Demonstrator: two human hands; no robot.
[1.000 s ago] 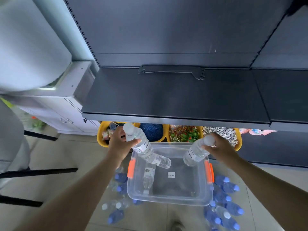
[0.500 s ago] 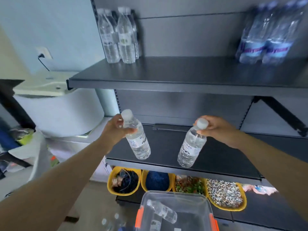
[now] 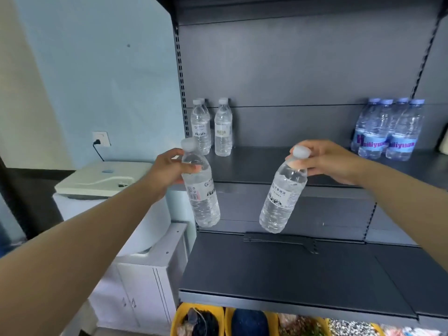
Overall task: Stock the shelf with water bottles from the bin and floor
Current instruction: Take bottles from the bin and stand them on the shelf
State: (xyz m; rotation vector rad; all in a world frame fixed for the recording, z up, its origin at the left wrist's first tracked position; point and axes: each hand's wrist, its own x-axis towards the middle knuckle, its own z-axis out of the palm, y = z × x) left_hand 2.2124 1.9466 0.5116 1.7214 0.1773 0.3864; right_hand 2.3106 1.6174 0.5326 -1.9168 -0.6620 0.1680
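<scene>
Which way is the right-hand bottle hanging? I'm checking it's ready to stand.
Tilted: right hand pinches the bottle near its cap, base swung left.

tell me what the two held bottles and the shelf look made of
Left bottle and right bottle: likely thin clear plastic, glossy, see-through with ribbed walls and paper-like labels. Shelf: probably painted metal, matte dark grey, with slotted uprights.

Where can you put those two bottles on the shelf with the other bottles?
The upper shelf has a wide bare stretch between the clear bottles at its left end and the blue bottles at its right. Those two ends are crowded. The lower shelf is bare except for a flat metal strip near its back.
</scene>
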